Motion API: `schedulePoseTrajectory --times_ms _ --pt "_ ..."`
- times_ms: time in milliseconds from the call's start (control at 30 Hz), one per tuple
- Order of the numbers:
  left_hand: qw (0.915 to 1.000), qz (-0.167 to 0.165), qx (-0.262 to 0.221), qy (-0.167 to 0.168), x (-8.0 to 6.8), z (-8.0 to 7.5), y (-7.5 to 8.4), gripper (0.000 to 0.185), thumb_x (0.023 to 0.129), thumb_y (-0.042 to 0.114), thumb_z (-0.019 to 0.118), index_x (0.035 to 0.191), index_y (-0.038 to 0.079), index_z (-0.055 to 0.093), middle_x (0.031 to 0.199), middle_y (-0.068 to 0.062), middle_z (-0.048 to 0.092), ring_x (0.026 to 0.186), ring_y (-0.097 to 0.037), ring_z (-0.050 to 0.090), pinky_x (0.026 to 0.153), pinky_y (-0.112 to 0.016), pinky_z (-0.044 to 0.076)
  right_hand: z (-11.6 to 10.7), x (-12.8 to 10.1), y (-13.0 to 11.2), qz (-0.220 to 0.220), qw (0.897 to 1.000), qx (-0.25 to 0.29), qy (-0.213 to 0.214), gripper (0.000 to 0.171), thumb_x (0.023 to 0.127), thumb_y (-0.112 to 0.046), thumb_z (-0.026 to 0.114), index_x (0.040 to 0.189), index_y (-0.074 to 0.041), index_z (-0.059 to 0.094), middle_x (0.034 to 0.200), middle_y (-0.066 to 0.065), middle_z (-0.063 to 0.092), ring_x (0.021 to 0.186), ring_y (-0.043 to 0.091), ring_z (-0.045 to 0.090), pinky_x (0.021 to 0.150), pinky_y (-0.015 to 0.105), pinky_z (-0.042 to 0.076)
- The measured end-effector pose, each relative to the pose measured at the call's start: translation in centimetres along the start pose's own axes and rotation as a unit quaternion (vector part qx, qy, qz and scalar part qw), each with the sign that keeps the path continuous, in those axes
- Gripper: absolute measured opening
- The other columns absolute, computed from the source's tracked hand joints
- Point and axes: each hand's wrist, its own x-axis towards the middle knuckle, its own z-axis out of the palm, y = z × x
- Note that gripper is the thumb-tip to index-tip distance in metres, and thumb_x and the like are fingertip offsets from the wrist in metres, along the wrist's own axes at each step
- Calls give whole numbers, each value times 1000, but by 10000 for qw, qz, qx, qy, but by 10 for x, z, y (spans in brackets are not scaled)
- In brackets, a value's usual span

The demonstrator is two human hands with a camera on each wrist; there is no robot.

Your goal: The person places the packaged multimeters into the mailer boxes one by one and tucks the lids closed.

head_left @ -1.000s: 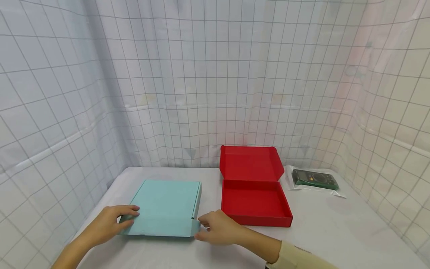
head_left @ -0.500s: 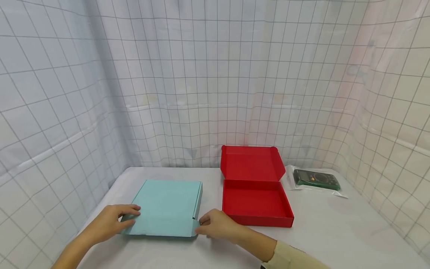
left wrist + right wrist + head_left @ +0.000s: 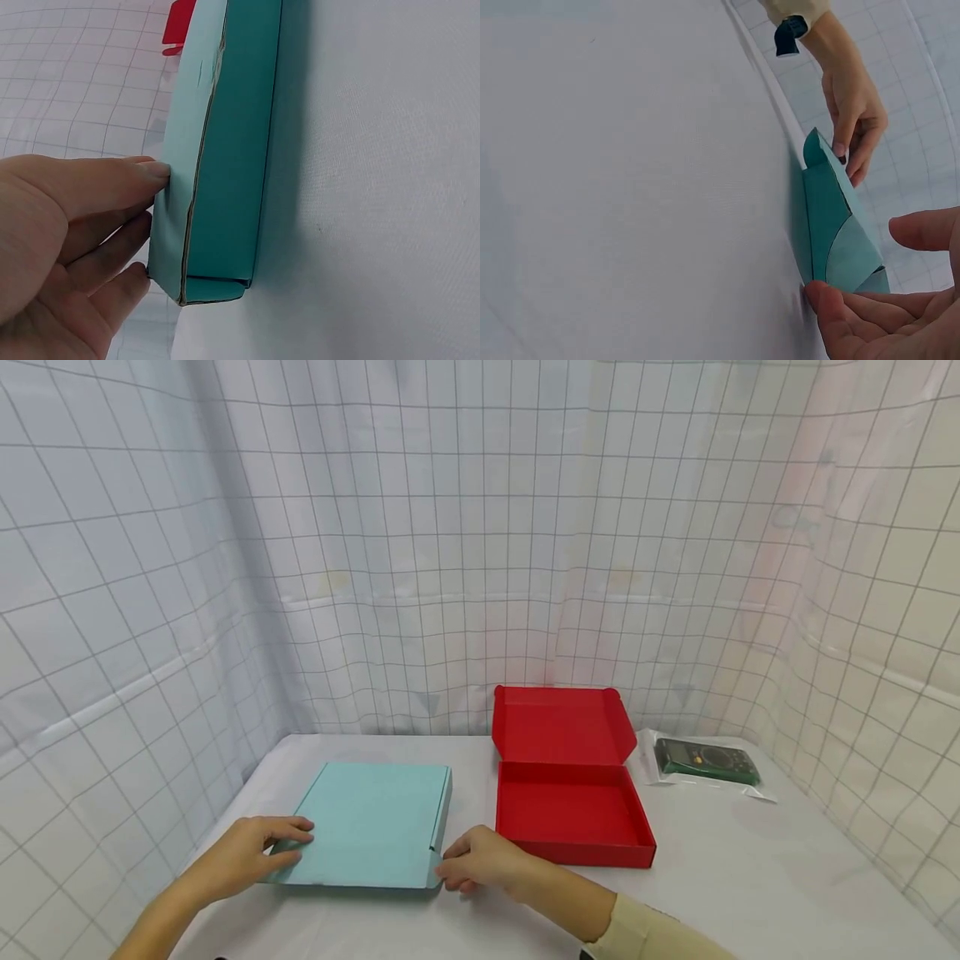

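Note:
A light teal cardboard box (image 3: 371,810) lies on the left half of the table, its lid lowered. The lid's front edge stands a little out from the front wall (image 3: 236,150), as the left wrist view shows. My left hand (image 3: 243,860) rests on the lid's front left corner, thumb and fingertips on its surface. At the front right corner, my right hand (image 3: 487,864) touches the small side flap (image 3: 853,255) with its fingertips. Its thumb stands apart from the flap in the right wrist view. The box's inside is hidden.
Right of the teal box stands a red cardboard box (image 3: 573,856), lid raised and nothing inside. A green and black multimeter (image 3: 705,760) in a clear plastic bag lies farther right. White gridded curtains (image 3: 480,543) enclose the white table (image 3: 720,877) at the back and sides.
My right hand's fingertips have shifted slightly at the side flap, which sits a little closer to the box's corner. My left hand and both boxes look unmoved.

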Motion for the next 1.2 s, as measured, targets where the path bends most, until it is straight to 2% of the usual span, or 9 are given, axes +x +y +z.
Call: schedulePoseTrajectory --times_ms 133,367,600,833,933,1200 --pt "10000 -23 -32 -11 0 0 0 21 92 15 80 111 6 79 126 -12 70 119 -41 63 93 -53 54 0 1 -1 70 10000 46 -34 26 94 -12 76 114 4 71 89 10 74 78 23 71 70 28 59" --pt "9999 -64 -122 -81 0 1 0 22 91 14 80 110 4 79 126 -13 70 120 -46 61 94 -54 53 2 0 -3 279 9994 193 -43 41 96 -14 75 129 6 62 92 9 73 82 23 73 71 27 59" --pt "9995 -170 -190 -174 1 -1 0 23 92 15 79 111 4 79 127 -13 70 122 -45 60 95 -54 52 3 1 -4 262 9985 431 -202 41 96 -10 74 131 7 60 93 10 74 87 27 74 75 29 61" --pt "9996 76 -55 -259 3 -3 -1 23 93 15 79 111 1 79 127 -17 69 120 -48 60 90 -54 55 4 4 -1 262 9968 676 -350 42 96 -8 73 132 7 59 94 11 74 88 27 74 78 32 61" --pt "9995 76 -45 -292 3 -4 -2 24 93 15 78 112 0 78 128 -18 68 120 -50 59 90 -54 55 3 5 -1 229 9962 738 -410 44 96 -7 73 134 8 57 96 12 74 88 26 74 80 33 61" --pt "9996 -1 -105 -276 3 -4 0 25 93 14 79 112 -2 78 129 -19 68 122 -51 58 93 -55 53 3 9 -1 150 9974 563 -435 46 92 -2 73 135 8 57 99 11 69 86 24 70 81 33 60"
